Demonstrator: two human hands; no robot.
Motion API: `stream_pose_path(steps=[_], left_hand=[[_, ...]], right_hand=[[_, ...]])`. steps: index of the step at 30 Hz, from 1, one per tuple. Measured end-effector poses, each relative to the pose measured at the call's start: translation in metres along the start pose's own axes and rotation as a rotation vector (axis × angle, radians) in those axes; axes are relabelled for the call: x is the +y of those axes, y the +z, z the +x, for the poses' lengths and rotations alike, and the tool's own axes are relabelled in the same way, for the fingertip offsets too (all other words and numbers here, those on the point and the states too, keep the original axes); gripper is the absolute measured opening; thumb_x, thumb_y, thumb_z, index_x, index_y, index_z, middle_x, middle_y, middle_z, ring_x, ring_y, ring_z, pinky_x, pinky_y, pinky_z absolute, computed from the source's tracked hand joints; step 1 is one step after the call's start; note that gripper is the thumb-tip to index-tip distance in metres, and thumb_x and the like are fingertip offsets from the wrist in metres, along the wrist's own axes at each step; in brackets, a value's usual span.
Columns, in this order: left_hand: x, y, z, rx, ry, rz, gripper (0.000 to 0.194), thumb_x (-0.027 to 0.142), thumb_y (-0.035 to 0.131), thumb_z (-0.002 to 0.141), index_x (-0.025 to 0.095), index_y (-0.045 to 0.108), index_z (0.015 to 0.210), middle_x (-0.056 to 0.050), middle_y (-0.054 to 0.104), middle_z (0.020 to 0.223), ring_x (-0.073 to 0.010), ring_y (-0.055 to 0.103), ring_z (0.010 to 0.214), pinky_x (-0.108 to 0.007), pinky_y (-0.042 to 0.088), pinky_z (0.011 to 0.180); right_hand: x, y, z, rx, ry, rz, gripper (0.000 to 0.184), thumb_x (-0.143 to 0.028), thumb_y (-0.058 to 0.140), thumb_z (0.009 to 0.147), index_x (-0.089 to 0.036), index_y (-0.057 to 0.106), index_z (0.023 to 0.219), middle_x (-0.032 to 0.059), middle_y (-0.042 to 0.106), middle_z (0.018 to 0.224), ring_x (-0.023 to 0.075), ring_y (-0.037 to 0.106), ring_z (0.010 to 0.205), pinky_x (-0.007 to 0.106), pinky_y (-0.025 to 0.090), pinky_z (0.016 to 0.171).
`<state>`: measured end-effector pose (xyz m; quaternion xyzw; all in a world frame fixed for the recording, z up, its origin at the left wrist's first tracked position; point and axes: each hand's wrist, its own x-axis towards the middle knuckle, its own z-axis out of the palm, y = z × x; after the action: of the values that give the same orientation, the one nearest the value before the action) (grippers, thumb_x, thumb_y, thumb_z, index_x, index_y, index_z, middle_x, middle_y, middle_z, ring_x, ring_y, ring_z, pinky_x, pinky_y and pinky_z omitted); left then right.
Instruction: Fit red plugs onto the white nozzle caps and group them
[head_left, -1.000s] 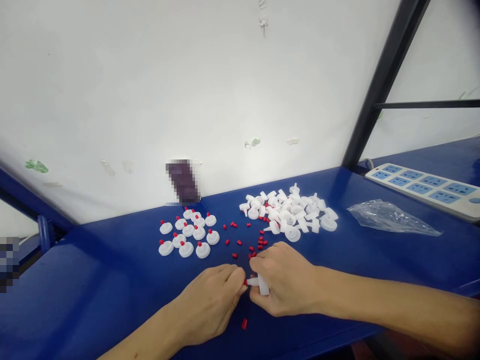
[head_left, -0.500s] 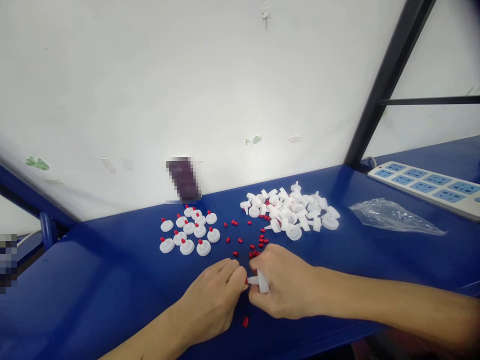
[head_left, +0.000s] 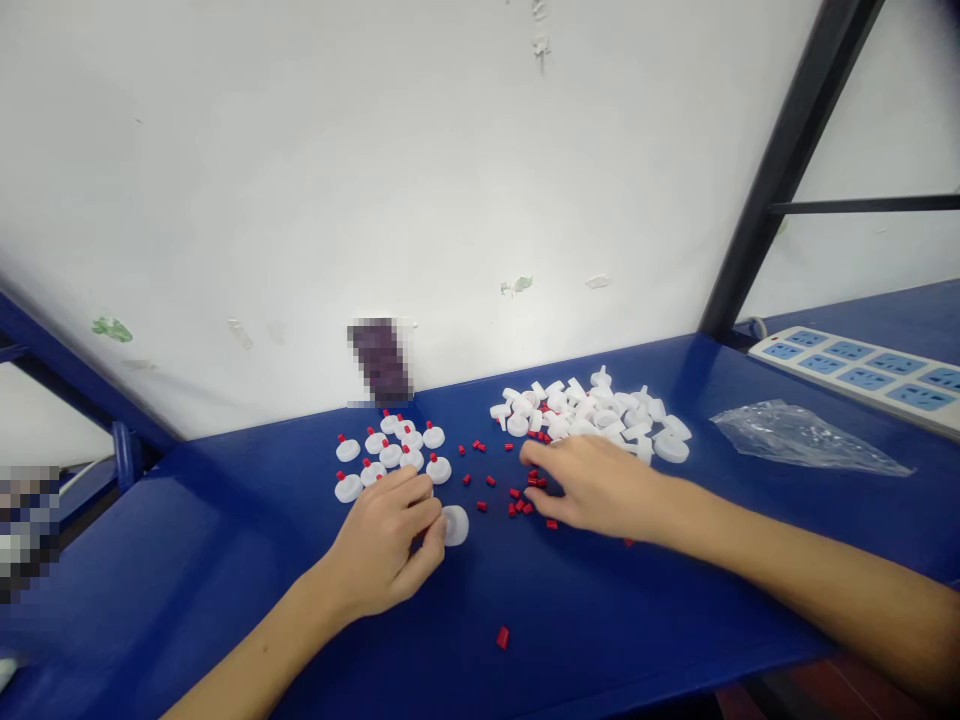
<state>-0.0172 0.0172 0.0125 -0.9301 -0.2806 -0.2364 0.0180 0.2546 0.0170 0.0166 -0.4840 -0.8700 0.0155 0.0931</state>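
My left hand (head_left: 394,545) is closed on a white nozzle cap (head_left: 456,525), its round base facing out past the fingertips; its tip is hidden in the fingers. Just beyond that hand stand several white nozzle caps with red tips (head_left: 439,468), partly covered by my knuckles. My right hand (head_left: 577,480) hovers over the small red tip caps (head_left: 520,507), thumb and forefinger apart, nothing seen between them. Behind it lies a heap of white nozzle caps (head_left: 600,405) without red tips, with some red tip caps among them.
A clear plastic bag (head_left: 806,440) lies to the right, with a white and blue power strip (head_left: 855,370) behind it. A blurred dark phone-like object (head_left: 382,360) leans on the wall. One red tip cap (head_left: 502,637) lies near the blue table's front edge.
My hands have moved apart. The left carried the white nozzle cap left towards the red-tipped group; the right let go of it and moved forward to the loose red tip caps.
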Motion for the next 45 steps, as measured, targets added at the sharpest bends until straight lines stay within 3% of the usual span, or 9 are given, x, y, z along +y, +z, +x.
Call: stream_pose_path(steps=[4,10,18,27,37,41,45], left_hand=[[-0.015,-0.008,0.000,-0.114,-0.040,0.113,0.029,0.017,0.042,0.090,0.018,0.039,0.061,-0.003,0.045,0.062,-0.0179,0.036,0.065,-0.033,0.031,0.062],[-0.024,-0.006,-0.001,-0.179,-0.099,0.207,0.028,0.020,0.047,0.087,0.018,0.041,0.060,-0.003,0.049,0.062,-0.0194,0.039,0.067,-0.034,0.032,0.064],[-0.010,-0.006,0.001,-0.203,-0.071,0.194,0.029,0.021,0.046,0.088,0.019,0.039,0.060,-0.002,0.048,0.057,-0.0187,0.040,0.063,-0.033,0.030,0.061],[-0.013,0.003,0.001,-0.195,-0.074,0.326,0.023,0.027,0.047,0.095,0.019,0.052,0.074,-0.002,0.058,0.066,-0.0205,0.052,0.066,-0.032,0.035,0.062],[-0.025,0.008,0.000,-0.193,-0.340,0.476,0.013,0.032,0.048,0.099,0.020,0.053,0.104,-0.002,0.070,0.072,-0.0248,0.067,0.067,-0.028,0.040,0.058],[-0.029,0.009,0.000,-0.137,-0.370,0.534,0.013,0.028,0.050,0.098,0.020,0.054,0.108,-0.002,0.071,0.070,-0.0240,0.068,0.063,-0.027,0.038,0.055],[-0.028,0.014,-0.001,0.139,-0.278,0.569,0.013,0.023,0.051,0.095,0.020,0.058,0.105,0.000,0.066,0.061,-0.0205,0.063,0.055,-0.030,0.041,0.058]], right_hand=[[0.027,-0.015,0.003,-0.019,0.045,-0.007,0.025,-0.034,0.055,0.091,-0.017,0.059,0.109,0.0074,0.067,0.080,0.0209,0.061,0.067,0.027,0.031,0.054],[0.041,-0.016,0.003,-0.073,0.030,-0.012,0.022,-0.038,0.059,0.088,-0.018,0.057,0.097,0.0068,0.066,0.085,0.0229,0.062,0.073,0.028,0.035,0.056],[0.033,-0.018,0.004,0.008,0.041,0.046,0.020,-0.037,0.052,0.095,-0.018,0.055,0.090,0.0070,0.065,0.083,0.0203,0.060,0.068,0.028,0.037,0.057],[0.021,-0.010,0.004,0.082,0.019,0.180,0.033,-0.044,0.047,0.099,-0.016,0.058,0.115,0.0088,0.066,0.090,0.0225,0.062,0.076,0.031,0.042,0.065],[0.015,-0.007,0.002,0.080,-0.036,0.242,0.032,-0.043,0.043,0.102,-0.018,0.058,0.114,0.0068,0.066,0.088,0.0208,0.060,0.074,0.030,0.041,0.064],[0.015,-0.006,0.002,0.085,-0.054,0.268,0.032,-0.043,0.041,0.103,-0.018,0.056,0.116,0.0058,0.065,0.086,0.0206,0.060,0.072,0.030,0.041,0.064],[0.016,-0.005,0.002,0.093,-0.048,0.270,0.033,-0.044,0.042,0.102,-0.017,0.058,0.116,0.0068,0.066,0.087,0.0210,0.060,0.074,0.031,0.042,0.064]])
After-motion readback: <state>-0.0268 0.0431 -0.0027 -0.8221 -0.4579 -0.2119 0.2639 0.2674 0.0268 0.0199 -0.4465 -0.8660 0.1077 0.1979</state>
